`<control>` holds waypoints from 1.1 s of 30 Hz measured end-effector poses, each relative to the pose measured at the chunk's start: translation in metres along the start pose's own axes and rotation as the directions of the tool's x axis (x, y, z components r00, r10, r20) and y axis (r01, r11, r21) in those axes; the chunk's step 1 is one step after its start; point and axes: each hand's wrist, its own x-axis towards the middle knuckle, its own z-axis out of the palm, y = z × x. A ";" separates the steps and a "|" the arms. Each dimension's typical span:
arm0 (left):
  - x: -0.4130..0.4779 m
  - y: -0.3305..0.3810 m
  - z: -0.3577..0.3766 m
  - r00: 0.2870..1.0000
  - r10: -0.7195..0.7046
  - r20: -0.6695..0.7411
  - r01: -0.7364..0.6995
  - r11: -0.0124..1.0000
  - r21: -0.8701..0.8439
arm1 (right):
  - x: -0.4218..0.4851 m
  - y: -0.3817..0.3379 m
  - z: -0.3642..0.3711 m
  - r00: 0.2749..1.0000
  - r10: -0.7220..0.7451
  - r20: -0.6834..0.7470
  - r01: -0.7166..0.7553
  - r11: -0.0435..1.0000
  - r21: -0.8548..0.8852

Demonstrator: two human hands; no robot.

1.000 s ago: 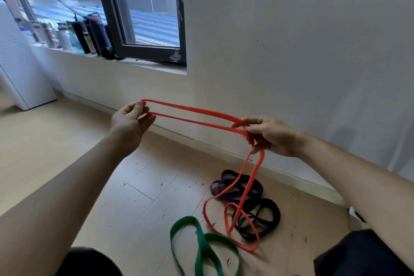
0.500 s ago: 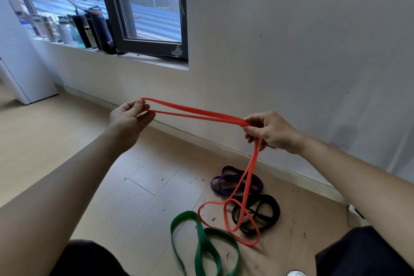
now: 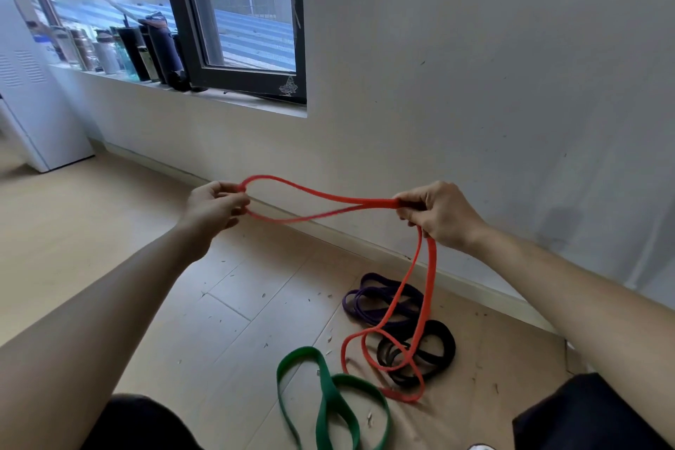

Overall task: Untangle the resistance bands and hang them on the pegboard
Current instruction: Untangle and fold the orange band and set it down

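Pinching the red band (image 3: 321, 198) at mid-frame, the left hand (image 3: 212, 206) and right hand (image 3: 440, 214) are both clamping fingers on it. Its lower loop is trailing onto the floor (image 3: 109, 259) at lower right, over the black band (image 3: 443, 349).

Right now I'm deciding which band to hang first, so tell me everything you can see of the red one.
The red band is a thin, flat, rubbery-looking closed loop. The left hand pinches one end, the right hand grips it further along, and two slack strands span between them. The rest hangs from the right hand to the floor, where it curls across the purple band and black band, ending beside the green band.
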 end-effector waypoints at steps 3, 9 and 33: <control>-0.003 -0.001 0.003 0.997 0.062 0.045 -0.071 0.969 0.237 | -0.001 -0.004 -0.003 0.999 -0.015 -0.044 0.017 0.999 0.048; -0.038 0.032 0.051 0.867 0.210 0.451 -0.327 0.924 0.198 | -0.002 -0.021 0.003 0.996 -0.051 0.067 0.040 0.987 0.158; -0.049 0.048 0.077 0.788 0.408 0.461 -0.442 0.896 -0.038 | -0.004 -0.009 0.008 0.804 0.068 0.591 -0.311 0.895 0.319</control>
